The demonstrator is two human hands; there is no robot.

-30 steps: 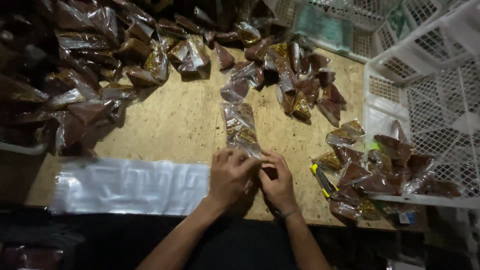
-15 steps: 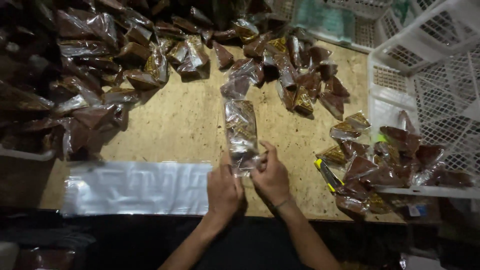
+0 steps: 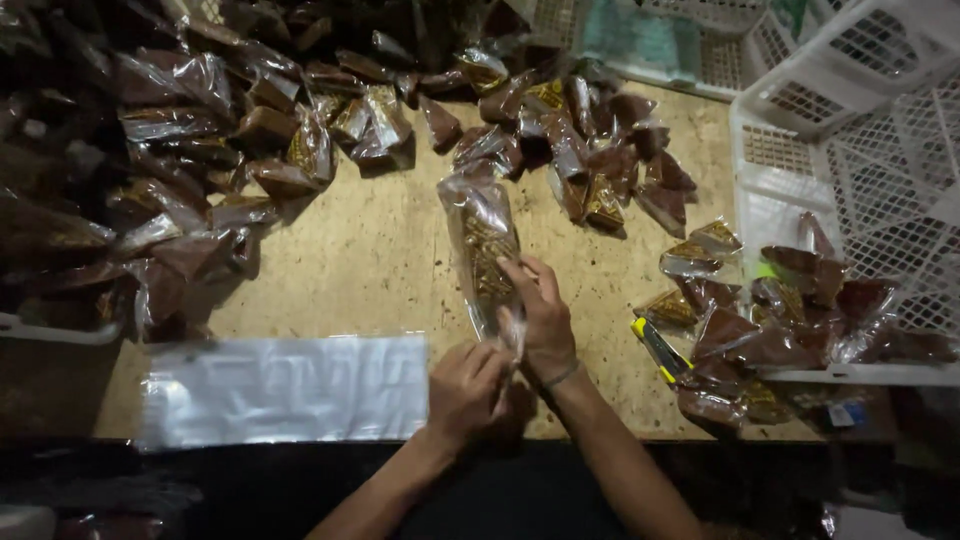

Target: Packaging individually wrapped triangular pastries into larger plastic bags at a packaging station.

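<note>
Fingers (image 3: 478, 362) of the left hand (image 3: 465, 388) are curled together, pinching the near end of a long clear bag (image 3: 485, 250) that lies lengthwise on the bench (image 3: 380, 250), its far end pointing toward the back edge. The right hand (image 3: 535, 315) rests on top of the same bag, fingers bent and pressed on the plastic just beside the left; whether they grip or merely press I cannot tell for sure. The bag seems to hold small brown packets stacked in a row.

A flat stack of clear bags (image 3: 285, 388) lies along the front edge, just left of the hands. Loose packets (image 3: 200, 180) crowd the left and back edges, and another heap (image 3: 750, 320) sits at the right edge, partly inside a white basket (image 3: 860, 150). A yellow-handled tool (image 3: 655, 345) lies near the right wrist.

Risks, as I judge them: the thin plastic could slip from the pinch or tear at the mouth, letting the row spill out. The wrist could knock the tool off the front edge, and an elbow could drag the flat stack down too.
</note>
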